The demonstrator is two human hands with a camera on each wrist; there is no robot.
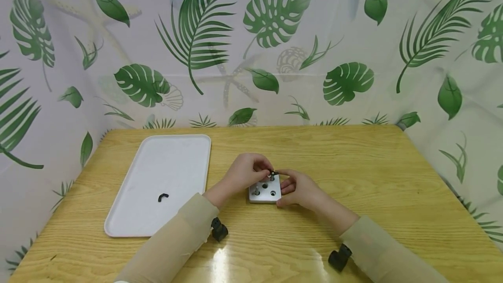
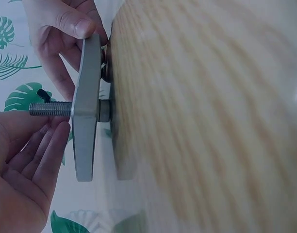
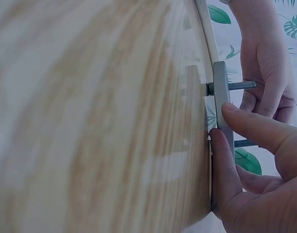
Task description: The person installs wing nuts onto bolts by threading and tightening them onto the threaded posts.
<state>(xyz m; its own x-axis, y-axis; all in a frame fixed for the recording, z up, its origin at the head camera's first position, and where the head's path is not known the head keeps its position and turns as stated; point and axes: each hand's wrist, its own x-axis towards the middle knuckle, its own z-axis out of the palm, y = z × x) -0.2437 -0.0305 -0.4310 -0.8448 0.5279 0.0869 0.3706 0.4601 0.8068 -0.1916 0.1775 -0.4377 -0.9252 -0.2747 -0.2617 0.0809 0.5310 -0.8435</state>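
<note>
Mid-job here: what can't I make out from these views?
- Head view: full outline of the dark piece at the far bolt, partly covered by the left hand.
- Head view: underside of the metal plate, turned toward the table.
- Head view: fine detail of the black curved piece on the tray, too small.
- Right wrist view: the lower bolt's tip, behind the right hand.

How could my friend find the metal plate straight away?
On the wooden table, look right of the white tray. Between the left hand and right hand is a small, squarish metal plate. Unlike the tray, it has round holes and bolts sticking up.
</note>
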